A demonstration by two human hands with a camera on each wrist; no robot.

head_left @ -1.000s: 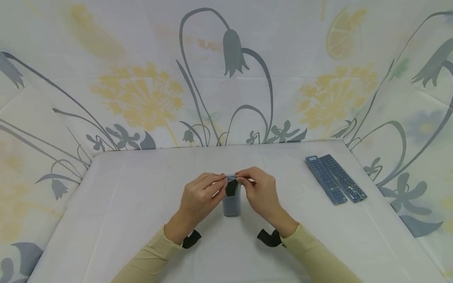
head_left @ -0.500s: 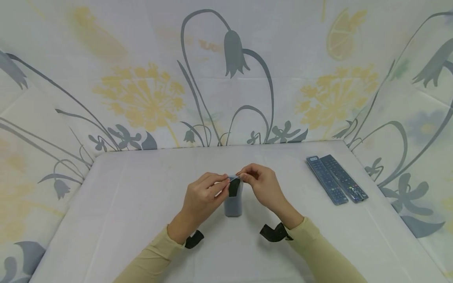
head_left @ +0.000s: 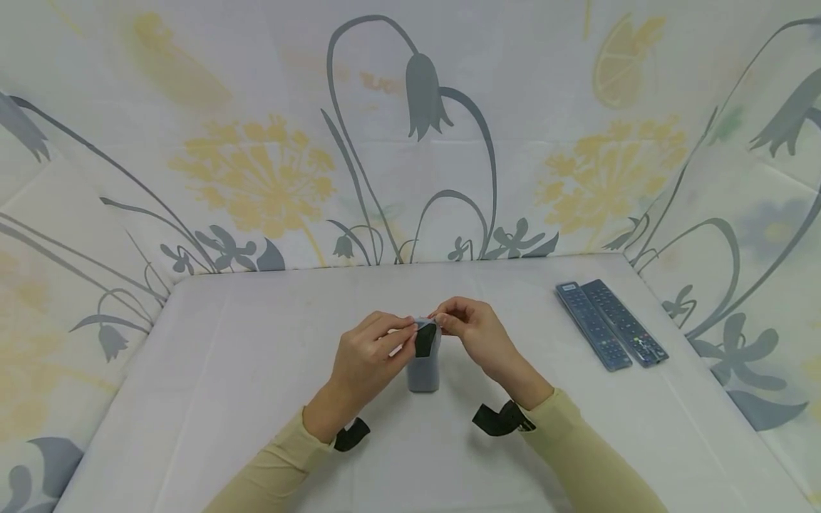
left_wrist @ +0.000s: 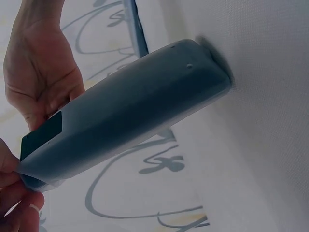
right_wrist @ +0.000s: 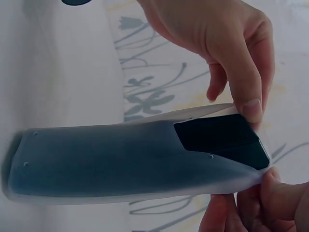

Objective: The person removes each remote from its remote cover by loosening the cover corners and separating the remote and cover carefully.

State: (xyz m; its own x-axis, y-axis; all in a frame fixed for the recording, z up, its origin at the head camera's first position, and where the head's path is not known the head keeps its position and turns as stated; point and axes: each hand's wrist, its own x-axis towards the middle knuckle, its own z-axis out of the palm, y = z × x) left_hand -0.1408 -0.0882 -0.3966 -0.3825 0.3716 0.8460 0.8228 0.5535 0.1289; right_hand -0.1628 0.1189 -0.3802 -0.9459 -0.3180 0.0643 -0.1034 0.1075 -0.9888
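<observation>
A dark remote control (head_left: 425, 340) stands on end on the table in a translucent bluish sleeve-like cover (head_left: 423, 376). Its black surface shows through an opening near the top, plainest in the right wrist view. My left hand (head_left: 370, 353) pinches the cover's upper edge on the left with thumb and fingers. At the upper right edge, my right hand (head_left: 479, 340) pinches the cover too. In the right wrist view the cover's edge (right_wrist: 217, 110) is stretched away from the remote on one side. The left wrist view shows the cover's long smooth side with small bumps.
Two more remote controls, the left one (head_left: 593, 326) and the right one (head_left: 623, 323), lie side by side at the right of the white table (head_left: 256, 399). Black straps hang at both wrists. A flower-patterned cloth (head_left: 410, 178) encloses the back and sides.
My right hand has shifted slightly right, its fingers now at the cover's upper right corner. My left hand keeps its pinch. The cover and remote have hardly moved.
</observation>
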